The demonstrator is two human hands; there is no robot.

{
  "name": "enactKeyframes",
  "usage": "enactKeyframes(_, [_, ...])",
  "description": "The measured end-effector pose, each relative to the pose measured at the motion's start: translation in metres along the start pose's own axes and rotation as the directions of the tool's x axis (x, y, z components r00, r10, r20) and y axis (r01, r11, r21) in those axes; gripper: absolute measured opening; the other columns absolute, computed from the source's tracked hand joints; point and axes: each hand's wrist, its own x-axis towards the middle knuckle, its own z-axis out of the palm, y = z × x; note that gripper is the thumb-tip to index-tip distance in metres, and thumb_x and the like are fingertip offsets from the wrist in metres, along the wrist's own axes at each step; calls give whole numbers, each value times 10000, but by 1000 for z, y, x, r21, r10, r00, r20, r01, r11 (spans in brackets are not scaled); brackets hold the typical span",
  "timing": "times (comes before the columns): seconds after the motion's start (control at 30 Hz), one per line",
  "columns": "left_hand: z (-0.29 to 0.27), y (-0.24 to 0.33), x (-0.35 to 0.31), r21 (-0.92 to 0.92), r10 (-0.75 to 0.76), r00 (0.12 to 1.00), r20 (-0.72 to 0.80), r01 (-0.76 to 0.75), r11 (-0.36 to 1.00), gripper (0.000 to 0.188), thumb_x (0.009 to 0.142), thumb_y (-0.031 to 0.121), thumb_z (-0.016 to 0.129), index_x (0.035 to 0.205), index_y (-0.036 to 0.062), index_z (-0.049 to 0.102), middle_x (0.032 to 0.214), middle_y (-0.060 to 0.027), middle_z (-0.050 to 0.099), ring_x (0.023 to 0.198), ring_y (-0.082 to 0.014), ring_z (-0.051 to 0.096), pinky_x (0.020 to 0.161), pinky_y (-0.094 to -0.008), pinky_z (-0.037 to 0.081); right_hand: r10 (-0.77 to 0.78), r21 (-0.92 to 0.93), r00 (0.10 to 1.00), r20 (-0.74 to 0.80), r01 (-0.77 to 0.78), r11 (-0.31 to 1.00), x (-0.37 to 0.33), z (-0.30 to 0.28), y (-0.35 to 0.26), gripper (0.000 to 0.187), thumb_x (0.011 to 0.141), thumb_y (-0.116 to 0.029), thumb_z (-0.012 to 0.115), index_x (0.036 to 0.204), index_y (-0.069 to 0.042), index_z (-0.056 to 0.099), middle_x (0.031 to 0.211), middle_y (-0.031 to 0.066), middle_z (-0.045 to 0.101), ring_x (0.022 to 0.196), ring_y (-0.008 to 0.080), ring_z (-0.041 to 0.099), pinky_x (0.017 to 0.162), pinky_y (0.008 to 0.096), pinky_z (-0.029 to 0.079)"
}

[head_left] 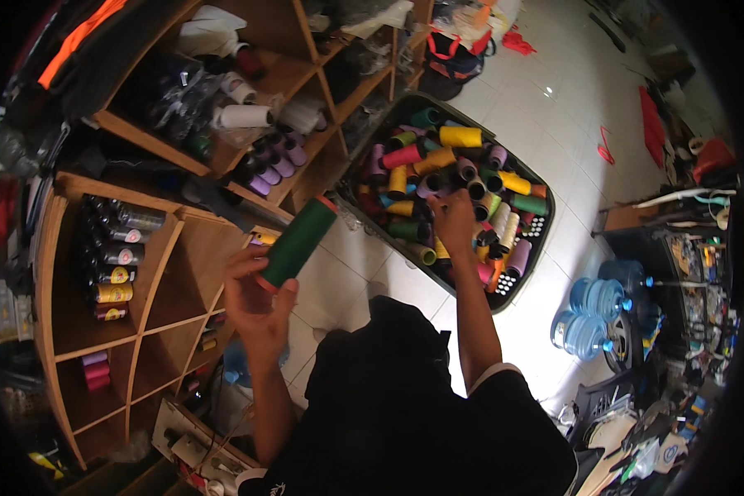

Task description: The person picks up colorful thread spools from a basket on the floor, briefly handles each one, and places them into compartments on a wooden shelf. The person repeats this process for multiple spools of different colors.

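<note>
Okay, left hand (259,302) pinches green spool (301,241) near one end, so steady it; right hand (455,221), grip unreadable, should part spools (460,136) in basket (457,116) gently.

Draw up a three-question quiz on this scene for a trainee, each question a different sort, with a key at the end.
1. What does the left hand hold?

2. True or false: the large bottles on the right side of the picture are red.

3. Where is the right hand?
A. Inside the wooden shelves
B. At the basket, among its spools
C. Flat on the tiled floor

Key:
1. A green spool with orange-red ends, held tilted.
2. False; the large bottles are blue.
3. B.
</note>
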Motion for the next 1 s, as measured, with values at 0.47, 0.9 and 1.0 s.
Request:
enactKeyframes(0.47, [17,41,4,356,300,923,240,-371,858,255,632,-120,725,813,45,653,1110,-158,598,1039,-352,612,799,-374,522,-551,592,809,202,348,727,24,-148,-225,385,708,-235,823,1062,-126,719,1195,91,544,1141,293,472,959,423,416])
enactKeyframes(0.9, [12,44,-4,313,275,956,105,-294,903,287,642,-106,734,879,39,660,1128,-182,576,1000,-308,622,770,-378,544,-651,617,757,44,493,614,0,-130,-227,137,723,-133,794,818,-102,700,1171,75,586,1193,310,466,966,429,407])
enactKeyframes(1.0, [7,44,-6,331,248,966,67,-256,908,312,640,-99,740,902,42,648,1134,-184,574,958,-288,626,730,-367,548,-628,578,778,15,506,641,-5,-138,-229,155,752,-114,758,885,-92,682,1160,80,574,1124,316,488,960,445,412])
